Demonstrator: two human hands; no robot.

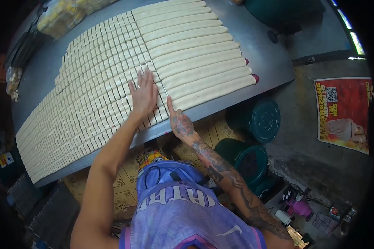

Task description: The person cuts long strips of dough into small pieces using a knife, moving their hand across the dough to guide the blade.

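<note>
Long rolls of pale dough (195,62) lie side by side on a metal table. Their left part is cut into rows of short dough pieces (99,83). My left hand (144,94) rests flat on the cut pieces near the uncut rolls, its fingers stretched out. Just to its right, my right hand (180,122) is closed at the front rolls, with the index finger pointing forward. From that finger a thin, pale, blade-like cutter (163,85) runs across the rolls along the line of cuts. Its handle is hidden in my right hand. Dark red filling (256,78) shows at some roll ends.
The metal table (274,66) has its front edge close to my body. Green lidded buckets (266,120) stand below its right side. Bagged yellow goods (60,18) sit at the back left. A red poster (344,112) is at the right.
</note>
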